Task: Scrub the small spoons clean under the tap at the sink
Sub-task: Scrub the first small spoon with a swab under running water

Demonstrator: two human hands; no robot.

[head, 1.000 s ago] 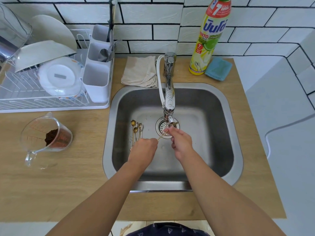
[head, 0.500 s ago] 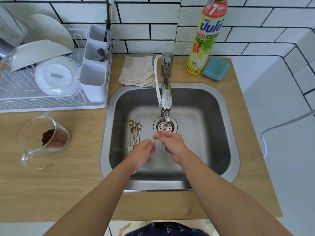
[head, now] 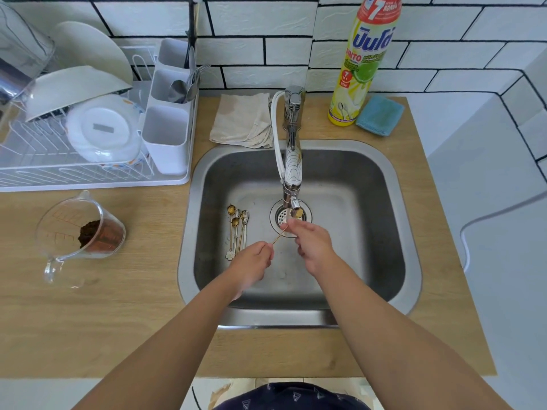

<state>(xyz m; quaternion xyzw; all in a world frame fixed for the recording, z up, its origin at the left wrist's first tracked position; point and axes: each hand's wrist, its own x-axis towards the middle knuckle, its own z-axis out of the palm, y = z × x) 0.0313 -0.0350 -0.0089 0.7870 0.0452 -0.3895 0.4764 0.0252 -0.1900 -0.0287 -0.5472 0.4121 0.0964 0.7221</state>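
Note:
A thin gold spoon [head: 279, 234] stretches between my hands over the steel sink [head: 349, 184]. My left hand [head: 251, 263] pinches its handle end. The fingers of my right hand [head: 310, 242] pinch the spoon near its bowl [head: 297, 213], which sits right under the tap spout [head: 293, 176] above the drain [head: 281, 216]. Several more small gold and silver spoons [head: 237, 229] lie together on the sink floor to the left of the drain. I cannot tell whether water is running.
A dish rack [head: 88, 161] with plates and a cutlery holder stands at the back left. A glass measuring jug [head: 80, 235] with brown powder sits on the wooden counter. A beige cloth [head: 241, 119], a dish soap bottle [head: 359, 60] and a blue sponge [head: 380, 113] are behind the sink.
My hands drew together below the drain, then spread apart again. The spoon's bowl is back up under the spout with the handle pointing down-left.

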